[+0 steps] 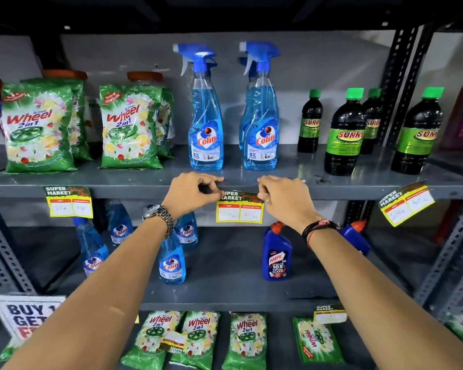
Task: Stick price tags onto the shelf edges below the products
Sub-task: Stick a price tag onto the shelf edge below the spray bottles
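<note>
1. Your left hand (195,190) pinches the top left corner of the price tag (239,208), thumb and forefinger closed on it against the shelf edge (134,192).
2. Your right hand (281,194) pinches the top right corner the same way, fingers curled in, ring visible.
3. Two-corner grip probably keeps the tag level and taut so it sticks flat, not skewed.
4. Tag location: top strip on the front lip of the shelf, yellow price boxes hanging below the lip, between and under the two Colin spray bottles (206,113), so the price reads for that product.
5. Can't tell if the adhesive has caught; hands cover the top corners.
6. Wrists: watch (158,214) on the left, black and red bands (320,227) on the right, both arms reaching up from below.
7. Neighbours: one tag (69,201) already flat under the Wheel detergent packs (38,126); another tag (406,202) under the Sunny bottles (345,134) sits tilted, one end lifting, likely needs re-pressing.
8. Step judged: pressing stage for the middle tag, mid-task.
</note>
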Motion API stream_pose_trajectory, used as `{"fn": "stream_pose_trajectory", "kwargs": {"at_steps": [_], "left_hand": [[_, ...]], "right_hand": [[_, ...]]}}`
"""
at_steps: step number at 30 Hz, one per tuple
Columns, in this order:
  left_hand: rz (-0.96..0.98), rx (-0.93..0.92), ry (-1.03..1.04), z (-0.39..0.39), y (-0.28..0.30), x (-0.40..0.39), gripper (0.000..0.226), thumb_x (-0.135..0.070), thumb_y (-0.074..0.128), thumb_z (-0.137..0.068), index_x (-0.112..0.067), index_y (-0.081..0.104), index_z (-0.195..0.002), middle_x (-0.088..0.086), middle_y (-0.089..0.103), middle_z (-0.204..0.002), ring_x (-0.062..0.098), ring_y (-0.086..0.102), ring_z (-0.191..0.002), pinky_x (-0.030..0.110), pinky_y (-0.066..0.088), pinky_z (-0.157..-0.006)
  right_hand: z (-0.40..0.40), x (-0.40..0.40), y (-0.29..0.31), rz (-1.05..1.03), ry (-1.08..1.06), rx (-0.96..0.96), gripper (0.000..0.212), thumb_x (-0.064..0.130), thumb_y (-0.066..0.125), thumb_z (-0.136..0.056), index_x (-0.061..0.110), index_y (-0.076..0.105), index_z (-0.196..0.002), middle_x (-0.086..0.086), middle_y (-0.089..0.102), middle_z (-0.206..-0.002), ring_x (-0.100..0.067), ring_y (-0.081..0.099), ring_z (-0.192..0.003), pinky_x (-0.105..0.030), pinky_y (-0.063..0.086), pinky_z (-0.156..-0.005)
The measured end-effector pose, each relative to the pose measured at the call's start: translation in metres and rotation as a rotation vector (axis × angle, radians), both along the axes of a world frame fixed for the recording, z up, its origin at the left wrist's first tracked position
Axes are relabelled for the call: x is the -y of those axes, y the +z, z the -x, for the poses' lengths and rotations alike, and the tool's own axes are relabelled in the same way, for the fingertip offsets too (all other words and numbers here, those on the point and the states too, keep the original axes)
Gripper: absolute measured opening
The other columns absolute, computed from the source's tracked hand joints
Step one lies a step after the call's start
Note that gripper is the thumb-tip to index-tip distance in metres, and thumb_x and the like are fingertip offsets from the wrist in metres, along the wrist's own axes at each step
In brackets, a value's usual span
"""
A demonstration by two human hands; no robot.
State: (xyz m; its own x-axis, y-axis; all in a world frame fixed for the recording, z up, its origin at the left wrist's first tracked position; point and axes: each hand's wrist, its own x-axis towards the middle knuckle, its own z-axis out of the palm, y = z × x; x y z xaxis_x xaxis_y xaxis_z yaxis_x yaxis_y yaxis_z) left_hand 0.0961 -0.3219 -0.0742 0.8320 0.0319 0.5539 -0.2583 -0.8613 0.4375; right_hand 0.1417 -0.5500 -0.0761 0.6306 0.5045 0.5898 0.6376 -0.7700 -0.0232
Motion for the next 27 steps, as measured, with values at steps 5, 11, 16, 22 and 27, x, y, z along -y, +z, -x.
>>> {"fn": "stream_pose_trajectory", "kwargs": {"at_steps": [5, 11, 16, 22, 27], "left_hand": [[0.041, 0.018, 0.043, -0.004, -0.002, 0.009, 0.015, -0.028, 0.074, -0.073, -0.025, 0.066, -0.06, -0.018, 0.073, -0.101, -0.003, 0.065, -0.089, 0.008, 0.041, -0.064], [0.066, 0.044, 0.099, -0.005, -0.002, 0.013, 0.019, -0.028, 0.076, -0.07, -0.022, 0.064, -0.056, -0.017, 0.075, -0.095, -0.006, 0.063, -0.084, 0.009, 0.045, -0.065], [0.108, 0.052, 0.134, -0.005, -0.001, 0.018, 0.039, -0.047, 0.079, -0.067, -0.017, 0.059, -0.05, -0.018, 0.074, -0.087, -0.008, 0.064, -0.083, 0.01, 0.045, -0.063], [0.102, 0.081, 0.167, -0.006, -0.001, 0.021, 0.047, -0.051, 0.078, -0.067, -0.013, 0.057, -0.048, -0.014, 0.076, -0.085, -0.008, 0.064, -0.079, 0.014, 0.045, -0.059], [0.113, 0.093, 0.103, -0.004, -0.002, 0.019, 0.041, -0.046, 0.079, -0.068, -0.016, 0.051, -0.066, -0.012, 0.076, -0.089, -0.001, 0.068, -0.086, 0.029, 0.054, -0.07]], "right_hand": [[0.001, 0.001, 0.003, -0.005, -0.04, 0.018, 0.016, 0.012, 0.051, -0.085, 0.021, 0.041, -0.077, 0.002, 0.07, -0.087, -0.022, 0.065, -0.076, -0.031, 0.041, -0.063], [-0.001, -0.006, 0.004, 0.003, -0.108, 0.045, 0.007, 0.02, 0.05, -0.087, 0.015, 0.054, -0.09, 0.0, 0.069, -0.09, -0.027, 0.065, -0.078, -0.037, 0.051, -0.065], [0.003, -0.011, 0.008, -0.044, -0.156, 0.043, 0.041, 0.055, 0.06, -0.081, 0.016, 0.052, -0.094, -0.001, 0.068, -0.084, -0.029, 0.065, -0.079, -0.033, 0.038, -0.062], [0.005, -0.021, 0.005, -0.091, -0.189, 0.062, 0.047, 0.058, 0.062, -0.078, 0.015, 0.052, -0.095, -0.004, 0.07, -0.085, -0.031, 0.066, -0.078, -0.033, 0.037, -0.061], [0.002, -0.009, 0.006, -0.163, -0.168, -0.007, 0.035, 0.047, 0.067, -0.08, 0.024, 0.041, -0.08, -0.001, 0.072, -0.082, -0.03, 0.066, -0.075, -0.03, 0.034, -0.059]]}}
